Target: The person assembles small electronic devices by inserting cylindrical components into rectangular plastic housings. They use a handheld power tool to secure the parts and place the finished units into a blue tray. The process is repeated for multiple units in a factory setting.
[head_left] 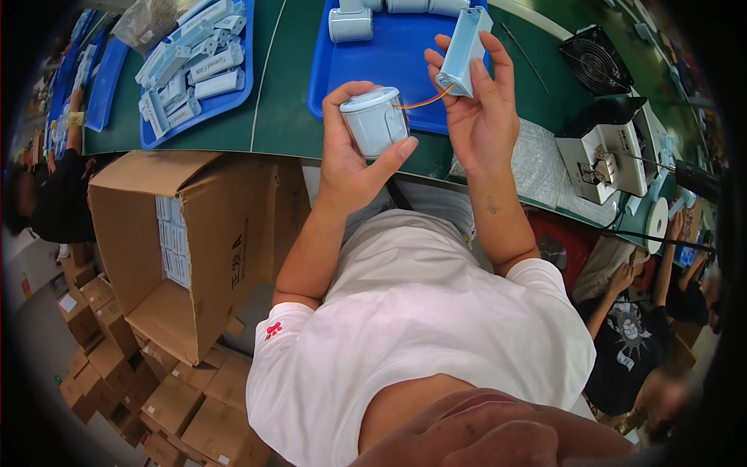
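Note:
My left hand is closed around a light-blue round plastic housing, thumb along its lower side. In my right hand is a long, hollow light-blue plastic handle shell, tilted with its open side showing. Thin orange and red wires run from the housing to the lower end of the handle shell. Both parts are held above the table's near edge, in front of a blue tray holding several similar round housings at its far end.
At the left, another blue tray is heaped with light-blue shells. An open carton stands below it. To the right are a black fan, a white-and-black device and bubble wrap. Co-workers sit on both sides.

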Demonstrator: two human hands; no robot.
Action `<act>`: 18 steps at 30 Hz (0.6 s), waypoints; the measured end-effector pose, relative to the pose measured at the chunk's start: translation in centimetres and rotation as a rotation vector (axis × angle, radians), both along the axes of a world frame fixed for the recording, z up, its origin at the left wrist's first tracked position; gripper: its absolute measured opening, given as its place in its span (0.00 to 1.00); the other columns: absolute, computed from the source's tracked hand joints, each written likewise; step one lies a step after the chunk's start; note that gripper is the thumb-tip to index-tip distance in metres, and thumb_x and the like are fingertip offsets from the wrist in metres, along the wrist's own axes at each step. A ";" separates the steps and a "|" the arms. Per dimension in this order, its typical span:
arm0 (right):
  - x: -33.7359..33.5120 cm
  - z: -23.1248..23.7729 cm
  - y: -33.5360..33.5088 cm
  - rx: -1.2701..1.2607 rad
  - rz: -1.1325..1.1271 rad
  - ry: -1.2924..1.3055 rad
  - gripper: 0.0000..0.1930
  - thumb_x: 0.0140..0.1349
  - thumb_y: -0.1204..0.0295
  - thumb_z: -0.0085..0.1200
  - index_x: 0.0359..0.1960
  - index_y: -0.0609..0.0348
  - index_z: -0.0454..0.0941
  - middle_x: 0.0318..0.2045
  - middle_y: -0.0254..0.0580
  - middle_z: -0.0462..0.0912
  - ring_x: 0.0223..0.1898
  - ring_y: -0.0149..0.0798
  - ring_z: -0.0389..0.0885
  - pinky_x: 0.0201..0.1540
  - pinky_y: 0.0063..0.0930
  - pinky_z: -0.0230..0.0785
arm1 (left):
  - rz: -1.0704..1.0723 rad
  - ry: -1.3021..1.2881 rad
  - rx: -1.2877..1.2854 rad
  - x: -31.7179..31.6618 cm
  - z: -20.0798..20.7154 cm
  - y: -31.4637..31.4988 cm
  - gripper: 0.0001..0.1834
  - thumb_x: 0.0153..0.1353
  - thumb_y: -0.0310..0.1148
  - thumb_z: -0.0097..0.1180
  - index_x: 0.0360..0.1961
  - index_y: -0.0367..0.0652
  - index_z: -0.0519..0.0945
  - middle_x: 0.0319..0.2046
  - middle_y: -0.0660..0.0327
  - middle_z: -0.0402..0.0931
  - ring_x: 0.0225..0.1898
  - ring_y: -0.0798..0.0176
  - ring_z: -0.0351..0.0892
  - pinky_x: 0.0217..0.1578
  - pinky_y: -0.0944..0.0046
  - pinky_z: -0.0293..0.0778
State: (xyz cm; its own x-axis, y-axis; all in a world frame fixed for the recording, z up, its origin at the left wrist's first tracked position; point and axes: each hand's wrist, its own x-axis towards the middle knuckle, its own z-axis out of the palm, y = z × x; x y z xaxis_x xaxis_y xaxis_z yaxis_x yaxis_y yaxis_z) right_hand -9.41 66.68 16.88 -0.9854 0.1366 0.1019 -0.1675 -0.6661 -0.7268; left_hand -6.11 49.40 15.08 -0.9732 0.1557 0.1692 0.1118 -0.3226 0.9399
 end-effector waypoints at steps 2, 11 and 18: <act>0.0 -0.2 -0.3 0.033 -0.025 0.042 0.21 0.75 0.74 0.51 0.66 0.55 0.61 0.60 0.68 0.76 0.58 0.59 0.82 0.61 0.47 0.79 | 0.010 0.010 0.014 -0.1 -0.1 0.1 0.43 0.54 0.19 0.73 0.66 0.43 0.59 0.55 0.54 0.72 0.54 0.62 0.78 0.52 0.62 0.79; 1.5 -1.3 -2.6 0.248 -0.096 0.214 0.39 0.58 0.89 0.66 0.66 0.55 0.55 0.57 0.68 0.78 0.56 0.54 0.85 0.58 0.44 0.81 | 0.108 0.098 -0.060 -0.5 -0.2 -0.2 0.51 0.47 0.19 0.79 0.68 0.42 0.59 0.59 0.55 0.68 0.61 0.58 0.76 0.59 0.57 0.79; 2.0 -1.2 -3.0 0.321 -0.033 0.205 0.36 0.53 0.89 0.70 0.63 0.64 0.66 0.53 0.56 0.82 0.54 0.49 0.86 0.57 0.40 0.82 | 0.159 0.127 -0.055 -0.6 -0.3 -0.3 0.52 0.46 0.19 0.79 0.69 0.43 0.59 0.60 0.55 0.67 0.61 0.59 0.74 0.60 0.57 0.78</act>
State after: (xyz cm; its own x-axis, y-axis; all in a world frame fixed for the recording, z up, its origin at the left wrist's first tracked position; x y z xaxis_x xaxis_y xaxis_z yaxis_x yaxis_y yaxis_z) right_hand -7.37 63.65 15.70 -0.9359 0.0968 0.3388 -0.3482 -0.4021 -0.8468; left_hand -6.68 49.15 14.73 -0.9576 0.0143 0.2879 0.2762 -0.2404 0.9306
